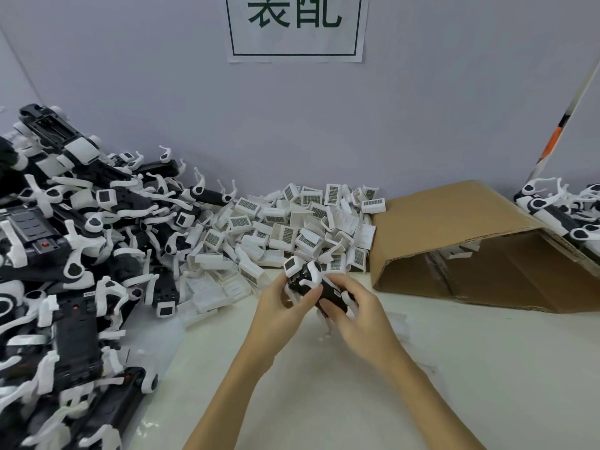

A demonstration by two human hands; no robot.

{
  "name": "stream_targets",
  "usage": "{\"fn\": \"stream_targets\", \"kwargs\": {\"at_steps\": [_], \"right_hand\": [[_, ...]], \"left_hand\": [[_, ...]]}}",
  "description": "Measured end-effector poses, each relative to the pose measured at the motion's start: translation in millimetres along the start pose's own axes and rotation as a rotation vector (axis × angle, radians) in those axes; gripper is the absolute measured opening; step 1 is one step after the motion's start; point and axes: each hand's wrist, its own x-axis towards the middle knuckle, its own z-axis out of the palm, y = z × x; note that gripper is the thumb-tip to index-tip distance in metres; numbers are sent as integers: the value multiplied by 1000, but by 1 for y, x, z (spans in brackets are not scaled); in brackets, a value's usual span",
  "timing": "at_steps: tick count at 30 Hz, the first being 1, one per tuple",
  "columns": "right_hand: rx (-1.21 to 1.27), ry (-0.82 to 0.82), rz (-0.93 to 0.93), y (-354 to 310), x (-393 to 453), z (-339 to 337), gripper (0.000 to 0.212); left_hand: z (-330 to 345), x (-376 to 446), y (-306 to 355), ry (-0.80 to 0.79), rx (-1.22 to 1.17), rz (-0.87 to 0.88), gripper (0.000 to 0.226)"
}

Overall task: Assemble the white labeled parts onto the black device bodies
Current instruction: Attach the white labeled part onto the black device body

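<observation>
left hand (281,303): fingers curled round black device body (319,289), mid-table above the white table (454,368) | right hand (349,311): fingers clamped on its right end | white labeled part (293,266): at body's far-left end (seating unclear) | loose white parts pile (302,222): far centre | black bodies heap (65,254): left | cardboard box (470,241): right
</observation>
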Motion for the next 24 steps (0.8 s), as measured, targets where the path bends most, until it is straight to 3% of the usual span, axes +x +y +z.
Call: {"fn": "stream_targets", "kwargs": {"at_steps": [3,9,18,22,24], "right_hand": [[-11,-18,11,0,-1,2,31],[-98,-39,32,0,1,-4,35],[1,-26,46,-4,0,0,26],[259,36,178,-1,0,6,22],[464,3,250,-1,0,6,23]], "left_hand": [[3,0,1,-18,-140,-68,24],[-20,4,1,-110,-277,-173,36],[-20,5,3,-11,-28,-112,37],[-20,4,8,-210,-248,-123,46],[-14,2,12,-246,-214,-66,38]]}}
